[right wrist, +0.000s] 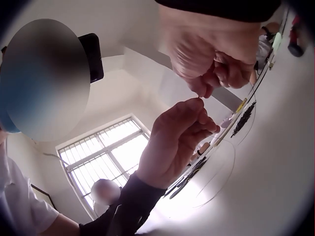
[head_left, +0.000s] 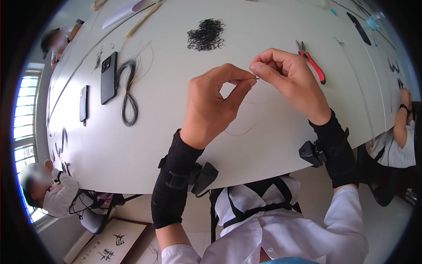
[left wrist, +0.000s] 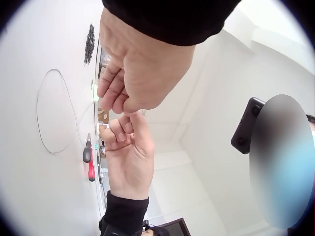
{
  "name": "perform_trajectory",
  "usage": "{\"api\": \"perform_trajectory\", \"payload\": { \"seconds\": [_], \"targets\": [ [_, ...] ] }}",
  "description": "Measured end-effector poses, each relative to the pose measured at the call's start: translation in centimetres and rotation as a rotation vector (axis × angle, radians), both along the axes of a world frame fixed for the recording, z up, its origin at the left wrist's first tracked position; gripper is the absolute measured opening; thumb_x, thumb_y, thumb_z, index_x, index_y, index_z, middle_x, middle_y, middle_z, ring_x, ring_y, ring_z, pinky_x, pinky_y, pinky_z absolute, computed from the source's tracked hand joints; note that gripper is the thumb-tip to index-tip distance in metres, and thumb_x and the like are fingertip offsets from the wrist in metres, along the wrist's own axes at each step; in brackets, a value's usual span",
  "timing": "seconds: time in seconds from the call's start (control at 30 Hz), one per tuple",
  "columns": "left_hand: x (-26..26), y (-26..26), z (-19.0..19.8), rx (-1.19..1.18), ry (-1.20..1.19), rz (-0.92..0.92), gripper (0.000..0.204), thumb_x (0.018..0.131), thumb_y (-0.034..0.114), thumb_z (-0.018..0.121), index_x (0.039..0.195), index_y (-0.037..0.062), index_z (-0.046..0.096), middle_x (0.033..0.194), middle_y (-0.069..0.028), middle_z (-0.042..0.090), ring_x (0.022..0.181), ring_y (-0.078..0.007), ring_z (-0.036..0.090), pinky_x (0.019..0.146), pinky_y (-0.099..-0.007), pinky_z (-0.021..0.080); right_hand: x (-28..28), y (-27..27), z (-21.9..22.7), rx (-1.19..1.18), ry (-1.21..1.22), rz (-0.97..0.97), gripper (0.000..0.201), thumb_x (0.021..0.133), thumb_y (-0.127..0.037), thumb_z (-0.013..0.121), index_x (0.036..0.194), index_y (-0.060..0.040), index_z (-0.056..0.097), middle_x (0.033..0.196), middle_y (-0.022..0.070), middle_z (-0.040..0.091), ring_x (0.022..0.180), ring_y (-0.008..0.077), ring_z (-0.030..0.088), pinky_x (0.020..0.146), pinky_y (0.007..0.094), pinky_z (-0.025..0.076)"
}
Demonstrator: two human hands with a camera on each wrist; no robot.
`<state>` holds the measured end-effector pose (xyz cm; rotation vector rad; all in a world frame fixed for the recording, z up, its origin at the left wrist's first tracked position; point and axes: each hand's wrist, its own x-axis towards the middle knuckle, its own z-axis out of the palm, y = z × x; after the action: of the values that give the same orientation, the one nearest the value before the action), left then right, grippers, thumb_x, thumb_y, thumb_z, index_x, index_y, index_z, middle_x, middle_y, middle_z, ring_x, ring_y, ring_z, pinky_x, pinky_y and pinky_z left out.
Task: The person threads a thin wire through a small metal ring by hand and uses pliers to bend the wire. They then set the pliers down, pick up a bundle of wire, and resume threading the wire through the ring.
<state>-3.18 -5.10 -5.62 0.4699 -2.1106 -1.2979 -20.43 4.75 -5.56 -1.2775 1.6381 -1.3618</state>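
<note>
Above the white table point(head_left: 167, 145), the left hand point(head_left: 215, 103) pinches a tiny dark piece point(head_left: 257, 78) between thumb and forefinger. Close beside it, the right hand point(head_left: 290, 81) has thumb and forefinger tips together at the piece's other side, with thin wire there. A loop of fine wire point(head_left: 246, 133) hangs or lies below the hands; the left wrist view shows the wire loop point(left wrist: 38, 110) against the table. In the right wrist view the left hand point(right wrist: 172, 142) and right hand point(right wrist: 211, 54) nearly meet at the fingertips.
Beyond the hands lie a pile of small black wire pieces point(head_left: 205, 34) and red-handled pliers point(head_left: 314, 65). To the left are a coiled wire bundle point(head_left: 127, 94) and two phones, one larger point(head_left: 108, 79), one smaller point(head_left: 84, 103). Other people sit around the table.
</note>
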Motion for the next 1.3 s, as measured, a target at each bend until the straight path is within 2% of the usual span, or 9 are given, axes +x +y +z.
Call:
{"api": "perform_trajectory", "payload": {
  "seconds": [0.3,0.4,0.6,0.7,0.83,0.93,1.0,1.23,1.3],
  "targets": [
    [0.0,-0.1,0.0,0.001,0.065,0.108,0.010,0.091,-0.003,0.072,0.100,-0.0054,0.070,0.091,-0.0074,0.074,0.087,-0.0125,0.070,0.085,-0.0264,0.056,0.8,0.3,0.1,0.072,-0.028,-0.018,0.019,0.095,-0.019,0.065,0.095,-0.0006,0.069,0.063,-0.0076,0.049,0.057,0.0007,0.039,0.051,0.0226,0.030],
    [0.0,-0.1,0.0,0.013,0.072,0.140,0.011,0.090,-0.002,0.073,0.100,-0.0050,0.071,0.092,-0.0065,0.074,0.087,-0.0114,0.069,0.086,-0.0264,0.056,1.1,0.8,1.4,0.195,-0.043,0.004,0.021,0.096,-0.020,0.064,0.098,0.0000,0.068,0.065,-0.0060,0.053,0.059,0.0015,0.044,0.052,0.0226,0.033],
    [0.0,-0.1,0.1,0.041,0.085,0.182,0.011,0.090,-0.001,0.074,0.100,-0.0047,0.070,0.093,-0.0063,0.074,0.087,-0.0108,0.068,0.086,-0.0260,0.055,2.1,0.3,0.4,0.002,-0.093,-0.031,0.025,0.097,-0.024,0.061,0.104,-0.0008,0.067,0.074,-0.0021,0.060,0.066,0.0032,0.050,0.053,0.0224,0.036],
    [-0.1,-0.1,0.0,0.046,0.089,0.183,0.010,0.090,-0.001,0.074,0.099,-0.0047,0.070,0.093,-0.0063,0.074,0.086,-0.0106,0.068,0.085,-0.0256,0.055,2.4,0.0,0.5,-0.020,-0.357,-0.064,0.026,0.099,-0.025,0.059,0.108,-0.0019,0.067,0.077,-0.0014,0.061,0.066,0.0031,0.049,0.052,0.0221,0.034],
    [-0.2,-0.2,-0.4,0.037,0.129,0.189,0.010,0.090,-0.002,0.073,0.099,-0.0048,0.069,0.092,-0.0060,0.074,0.084,-0.0103,0.068,0.085,-0.0254,0.055,2.0,0.3,1.4,0.115,-0.334,0.027,0.024,0.100,-0.023,0.060,0.111,-0.0023,0.066,0.070,-0.0047,0.057,0.061,0.0006,0.042,0.052,0.0216,0.030],
    [-0.5,-0.1,-0.6,0.071,0.185,0.250,0.009,0.084,-0.003,0.073,0.092,-0.0023,0.071,0.085,-0.0064,0.074,0.077,-0.0129,0.070,0.076,-0.0263,0.056,2.2,0.4,1.6,0.119,-0.313,0.005,0.024,0.100,-0.022,0.062,0.111,-0.0023,0.067,0.066,-0.0075,0.054,0.058,-0.0006,0.035,0.051,0.0221,0.025],
    [-0.4,0.0,-0.4,0.048,0.150,0.235,0.009,0.088,-0.003,0.073,0.096,-0.0039,0.070,0.088,-0.0060,0.074,0.081,-0.0108,0.069,0.082,-0.0255,0.056,2.6,0.5,1.9,0.110,-0.328,-0.035,0.024,0.099,-0.023,0.064,0.110,-0.0020,0.067,0.063,-0.0090,0.052,0.056,-0.0009,0.031,0.050,0.0225,0.022],
    [-0.4,0.1,-0.4,-0.010,0.105,0.208,0.010,0.090,-0.002,0.073,0.099,-0.0048,0.070,0.090,-0.0063,0.074,0.085,-0.0104,0.069,0.085,-0.0253,0.055,2.7,0.4,1.9,0.084,-0.288,-0.089,0.023,0.100,-0.023,0.064,0.102,-0.0005,0.069,0.068,-0.0076,0.055,0.059,-0.0006,0.035,0.052,0.0206,0.027],
    [-0.7,0.0,-0.9,0.013,0.144,0.196,0.009,0.087,-0.001,0.074,0.095,-0.0025,0.072,0.086,-0.0070,0.074,0.078,-0.0132,0.070,0.077,-0.0264,0.056,2.6,0.4,1.8,0.078,-0.307,-0.104,0.024,0.100,-0.023,0.064,0.101,-0.0002,0.069,0.071,-0.0070,0.057,0.061,-0.0005,0.038,0.053,0.0196,0.029]
  ]
}}
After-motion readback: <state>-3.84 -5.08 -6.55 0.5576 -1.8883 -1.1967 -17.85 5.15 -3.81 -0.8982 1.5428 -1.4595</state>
